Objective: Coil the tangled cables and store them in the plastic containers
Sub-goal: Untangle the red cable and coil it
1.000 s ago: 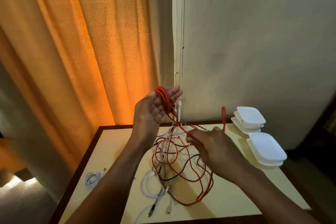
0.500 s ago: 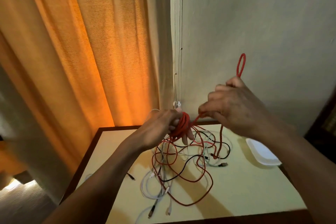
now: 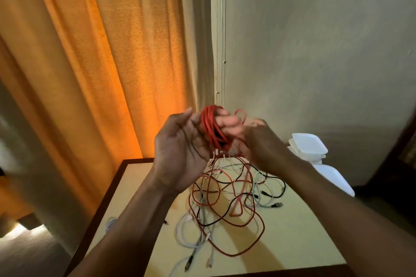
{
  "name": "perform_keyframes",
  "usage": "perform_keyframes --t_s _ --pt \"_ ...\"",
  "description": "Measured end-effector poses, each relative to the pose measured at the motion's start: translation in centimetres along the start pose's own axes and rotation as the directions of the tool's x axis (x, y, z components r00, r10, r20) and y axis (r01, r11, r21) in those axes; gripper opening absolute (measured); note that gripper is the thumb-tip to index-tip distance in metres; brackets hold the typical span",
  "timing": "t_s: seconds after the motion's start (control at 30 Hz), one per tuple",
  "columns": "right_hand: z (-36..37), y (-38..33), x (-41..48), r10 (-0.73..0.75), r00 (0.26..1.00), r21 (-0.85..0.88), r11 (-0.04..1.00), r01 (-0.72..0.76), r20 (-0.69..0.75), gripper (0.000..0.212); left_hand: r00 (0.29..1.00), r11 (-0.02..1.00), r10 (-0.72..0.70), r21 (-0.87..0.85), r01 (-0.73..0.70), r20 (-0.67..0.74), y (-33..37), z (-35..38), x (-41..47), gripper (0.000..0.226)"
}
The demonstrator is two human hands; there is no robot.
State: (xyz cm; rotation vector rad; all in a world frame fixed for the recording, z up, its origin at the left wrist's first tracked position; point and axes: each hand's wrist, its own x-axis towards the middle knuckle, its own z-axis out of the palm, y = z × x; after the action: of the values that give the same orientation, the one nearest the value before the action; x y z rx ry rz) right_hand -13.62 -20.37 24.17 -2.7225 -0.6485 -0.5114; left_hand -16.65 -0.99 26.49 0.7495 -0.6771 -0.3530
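Note:
A red cable (image 3: 212,129) is wound in several turns around the fingers of my left hand (image 3: 180,150), raised above the table. My right hand (image 3: 258,144) is close beside it, pinching a loop of the same red cable at the coil. The rest of the red cable hangs down into a tangle of red, white and black cables (image 3: 227,200) on the cream table top (image 3: 299,240). White plastic containers (image 3: 308,146) are stacked at the table's far right, with another white container (image 3: 335,179) in front of them.
A small coiled white cable (image 3: 111,224) lies near the table's left edge. The table has a dark wooden rim (image 3: 105,202). An orange curtain (image 3: 101,63) hangs behind on the left and a pale wall stands behind on the right. Blind cords (image 3: 219,40) hang down between them.
My right hand came down from its raised position to the coil on my left hand, bringing the red loop with it. My left hand rose and turned palm up. The view tilted upward.

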Motion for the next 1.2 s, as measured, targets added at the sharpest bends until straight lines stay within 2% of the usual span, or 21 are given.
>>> perform_keyframes --t_s 0.1,0.2,0.23,0.3,0.37,0.43,0.5,0.67,0.73,0.8,0.87,0.93,1.0,1.07,1.1,1.17,1.2 --pt "2.2 -0.2 -2.6 0.146 0.978 0.055 0.986 -0.156 0.149 0.031 0.987 0.99 0.131 0.072 -0.125 -0.097 1.3 -0.2 0.6 0.058" --pt "3.0 0.2 -4.5 0.142 0.978 0.014 0.989 -0.146 0.151 0.031 0.979 0.965 0.167 0.225 -0.138 -0.115 1.6 -1.8 1.3 0.058" --pt "2.7 0.2 -4.9 0.114 0.985 0.018 0.993 -0.117 0.129 0.026 0.979 0.948 0.157 0.298 -0.113 -0.13 1.4 -2.3 1.4 0.057" --pt "1.9 0.5 -5.5 -0.043 0.999 0.004 0.999 0.043 -0.011 0.023 0.974 0.893 0.118 0.449 -0.018 -0.196 0.8 -3.3 1.6 0.056" --pt "0.5 1.0 -5.8 -0.192 0.967 -0.067 0.981 0.183 -0.17 0.041 0.965 0.837 0.041 0.536 0.109 -0.26 0.1 -4.1 1.7 0.057" --pt "-1.3 1.3 -5.7 -0.269 0.944 -0.17 0.956 0.238 -0.192 0.05 0.959 0.756 -0.052 0.616 0.219 -0.277 -0.5 -4.4 1.5 0.058" --pt "-3.2 1.7 -5.3 -0.316 0.933 -0.255 0.929 0.268 -0.172 0.038 0.961 0.64 -0.117 0.721 0.266 -0.25 -1.1 -4.3 1.0 0.058" --pt "-6.4 0.4 -3.8 -0.404 0.913 -0.362 0.861 0.358 -0.059 0.031 0.963 0.344 -0.207 0.908 0.239 -0.175 -2.6 -3.7 0.7 0.066" --pt "-7.2 -0.5 -3.2 -0.445 0.895 -0.393 0.831 0.393 -0.046 0.022 0.96 0.283 -0.257 0.942 0.183 -0.109 -2.8 -3.2 0.6 0.068" --pt "-8.1 -0.6 -2.3 -0.464 0.885 -0.415 0.811 0.411 -0.031 0.01 0.95 0.339 -0.309 0.927 0.158 -0.05 -3.1 -2.6 0.6 0.067" --pt "-8.7 -0.1 -1.2 -0.455 0.889 -0.405 0.822 0.4 -0.047 0.004 0.927 0.478 -0.375 0.853 0.209 -0.017 -3.1 -2.3 0.6 0.067" --pt "-8.8 0.5 0.0 -0.426 0.9 -0.366 0.855 0.368 -0.09 0.012 0.891 0.574 -0.452 0.78 0.251 0.046 -3.0 -2.0 0.4 0.07" --pt "-8.4 1.1 1.0 -0.365 0.925 -0.306 0.897 0.32 -0.101 0.03 0.871 0.662 -0.471 0.709 0.243 0.142 -2.9 -1.2 -0.1 0.074" --pt "-7.1 1.9 1.7 -0.318 0.944 -0.286 0.916 0.282 -0.087 0.037 0.882 0.817 -0.404 0.529 0.229 0.243 -2.4 0.1 -0.6 0.071" --pt "-6.0 2.1 1.9 -0.297 0.953 -0.289 0.919 0.268 -0.059 0.03 0.902 0.888 -0.343 0.404 0.22 0.263 -2.1 0.8 -0.7 0.07" --pt "-3.2 1.8 1.7 -0.284 0.958 -0.281 0.924 0.261 -0.047 0.013 0.96 0.973 -0.185 0.174 0.15 0.212 -1.6 1.4 -0.7 0.066" --pt "-1.9 1.4 1.4 -0.24 0.97 -0.222 0.949 0.226 -0.04 0.011 0.983 0.994 -0.092 0.08 0.08 0.161 -1.2 1.5 -0.6 0.062"
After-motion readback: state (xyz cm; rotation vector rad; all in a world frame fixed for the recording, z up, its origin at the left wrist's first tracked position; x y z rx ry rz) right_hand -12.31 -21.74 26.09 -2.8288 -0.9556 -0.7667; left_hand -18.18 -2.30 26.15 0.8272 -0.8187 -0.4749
